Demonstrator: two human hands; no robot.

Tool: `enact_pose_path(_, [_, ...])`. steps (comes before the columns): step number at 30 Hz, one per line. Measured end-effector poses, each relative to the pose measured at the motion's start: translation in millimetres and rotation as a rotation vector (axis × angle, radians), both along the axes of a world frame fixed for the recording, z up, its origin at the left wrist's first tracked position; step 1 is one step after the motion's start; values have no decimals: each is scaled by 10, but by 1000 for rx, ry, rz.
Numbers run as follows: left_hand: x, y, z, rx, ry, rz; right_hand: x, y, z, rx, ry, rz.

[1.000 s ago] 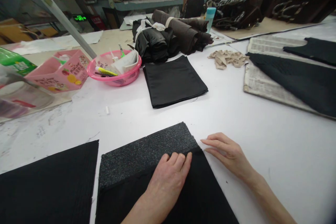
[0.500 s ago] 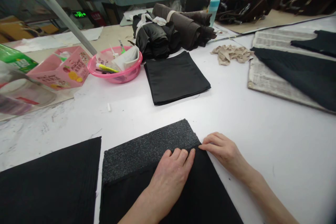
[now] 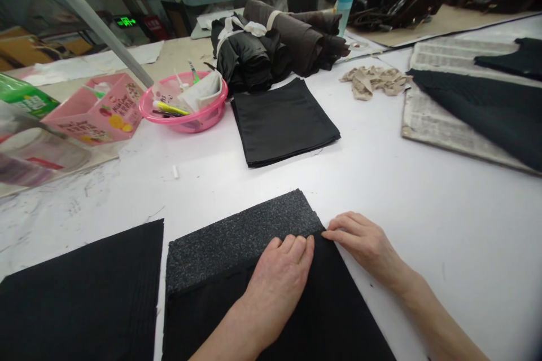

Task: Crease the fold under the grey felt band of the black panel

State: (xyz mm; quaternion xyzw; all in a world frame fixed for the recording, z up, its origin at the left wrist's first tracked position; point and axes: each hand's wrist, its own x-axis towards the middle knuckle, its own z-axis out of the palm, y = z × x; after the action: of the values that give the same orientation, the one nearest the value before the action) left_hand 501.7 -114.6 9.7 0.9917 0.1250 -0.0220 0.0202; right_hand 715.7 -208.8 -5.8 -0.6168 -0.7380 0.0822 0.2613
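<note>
A black cloth (image 3: 330,304) lies over a speckled dark grey sheet (image 3: 237,242), whose far strip shows beyond the cloth's edge. My left hand (image 3: 282,287) presses on the cloth near that edge, its fingers curled and held together on the fabric. At the right corner of the same edge, my right hand (image 3: 359,240) pinches the cloth between thumb and fingertips. What lies under my left palm is hidden. Left of this work lies a stack of black cloth pieces (image 3: 84,287), apart from both hands.
Farther back is another stack of black fabric squares (image 3: 288,121). Behind it lie dark fabric rolls (image 3: 292,34). A pink basin (image 3: 186,118) with pens and a pink box (image 3: 97,110) stand left. Beige scraps (image 3: 375,82) and a board (image 3: 440,135) with dark cloth are right.
The fingers of my left hand have drawn closer together on the cloth edge. My right hand keeps its pinch at the corner. The view has shifted slightly.
</note>
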Motion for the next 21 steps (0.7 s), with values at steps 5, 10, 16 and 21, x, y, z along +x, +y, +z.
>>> enact_pose_path(5, [-17, -7, -8, 7, -9, 2, 1, -8, -16, 6, -32, 7])
enact_pose_path(10, [1, -9, 7, 9, -16, -9, -4, -19, 5, -4, -73, 19])
enact_pose_path(16, [49, -37, -18, 32, -20, 14, -26, -25, 28, 5, -109, 49])
enact_pose_path(21, [59, -57, -23, 28, -39, 19, -10, -13, -3, 3, 25, -9])
